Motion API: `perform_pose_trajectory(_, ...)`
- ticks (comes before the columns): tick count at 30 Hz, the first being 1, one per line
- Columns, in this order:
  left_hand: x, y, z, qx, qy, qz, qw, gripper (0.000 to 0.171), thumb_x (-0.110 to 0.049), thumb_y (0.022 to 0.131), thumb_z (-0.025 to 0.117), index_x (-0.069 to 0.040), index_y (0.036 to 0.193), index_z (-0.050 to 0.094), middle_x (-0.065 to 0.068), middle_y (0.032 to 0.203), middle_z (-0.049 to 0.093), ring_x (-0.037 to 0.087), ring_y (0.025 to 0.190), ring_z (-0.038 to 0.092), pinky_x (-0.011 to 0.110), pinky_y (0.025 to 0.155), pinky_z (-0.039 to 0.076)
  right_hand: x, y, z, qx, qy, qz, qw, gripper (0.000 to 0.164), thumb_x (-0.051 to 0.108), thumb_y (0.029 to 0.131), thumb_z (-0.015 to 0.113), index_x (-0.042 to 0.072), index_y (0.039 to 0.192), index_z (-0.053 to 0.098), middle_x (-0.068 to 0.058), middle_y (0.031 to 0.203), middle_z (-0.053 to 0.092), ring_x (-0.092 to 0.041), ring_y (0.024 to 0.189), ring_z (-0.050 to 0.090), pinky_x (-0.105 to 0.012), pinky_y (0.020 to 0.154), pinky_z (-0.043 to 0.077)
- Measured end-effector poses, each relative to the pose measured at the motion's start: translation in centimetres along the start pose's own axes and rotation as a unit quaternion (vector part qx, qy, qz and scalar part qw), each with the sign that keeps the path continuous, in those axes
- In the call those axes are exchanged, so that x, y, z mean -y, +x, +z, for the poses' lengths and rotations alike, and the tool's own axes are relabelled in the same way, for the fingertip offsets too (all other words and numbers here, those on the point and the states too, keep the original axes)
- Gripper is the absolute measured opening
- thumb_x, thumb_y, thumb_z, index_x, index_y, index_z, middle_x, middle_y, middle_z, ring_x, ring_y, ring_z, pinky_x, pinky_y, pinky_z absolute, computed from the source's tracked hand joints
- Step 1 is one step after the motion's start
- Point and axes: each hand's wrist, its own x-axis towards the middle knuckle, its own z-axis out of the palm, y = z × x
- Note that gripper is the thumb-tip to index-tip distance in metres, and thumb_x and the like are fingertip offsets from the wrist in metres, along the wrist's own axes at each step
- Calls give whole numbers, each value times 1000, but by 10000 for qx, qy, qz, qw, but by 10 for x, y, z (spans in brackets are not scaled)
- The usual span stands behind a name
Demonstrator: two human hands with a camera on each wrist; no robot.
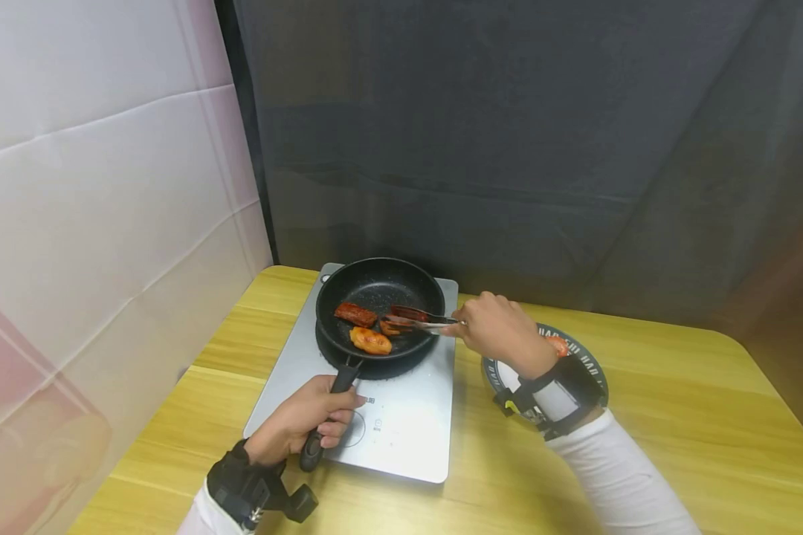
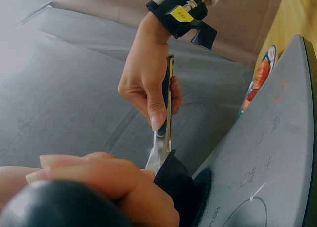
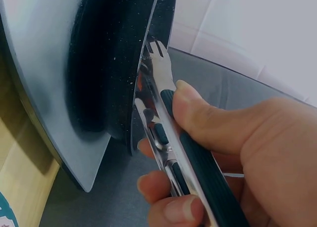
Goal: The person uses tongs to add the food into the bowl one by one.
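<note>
My left hand [image 1: 321, 416] grips the black handle [image 1: 343, 380] of a frying pan [image 1: 381, 281]. In the pan lie a reddish-brown slab of meat [image 1: 356, 313] and a golden piece [image 1: 371, 341] that resembles a chicken wing. My right hand [image 1: 498, 331] holds metal tongs [image 3: 171, 138] with dark green grips, reaching over the pan's right rim. Another dark red piece [image 1: 407, 313] and a smaller orange one lie at the tongs' tips; whether they are pinched cannot be told. In the right wrist view, the pan's wall hides most of the food.
Under the pan is a silver induction cooker [image 1: 408, 438] on a wooden table [image 1: 676, 416]. A dark-rimmed plate [image 1: 592, 364] with reddish food [image 1: 558, 345] stands to the right, partly behind my right wrist. A dark curtain [image 1: 508, 148] hangs behind, a pale one [image 1: 107, 186] at the left.
</note>
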Motion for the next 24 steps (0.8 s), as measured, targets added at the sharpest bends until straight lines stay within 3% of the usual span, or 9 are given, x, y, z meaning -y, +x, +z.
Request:
perform_pose_trajectory(5,1,1,0,-12,19,-3,10000,22,-3,91,55,-8,83,35,-5,57,32,3,40,28,16,34,27,0,2,1,-26,-70,12,10000,28,42,86,69,15,91,76,5,58,49,-15,48,44,-28,36,32)
perform_pose_trajectory(18,0,0,1,-72,20,-41,10000,23,-3,90,56,-9,81,35,-5,57,32,3,40,28,16,34,26,1,2,1,43,-178,31,9998,28,43,86,68,16,84,73,3,56,46,-16,48,43,-28,37,32)
perform_pose_trajectory(24,0,1,1,-61,6,-32,10000,22,-3,90,55,-8,81,36,-5,57,32,3,40,28,16,34,26,1,0,-3,75,-42,131,9999,35,45,86,68,14,102,74,2,66,57,-15,52,47,-28,37,34)
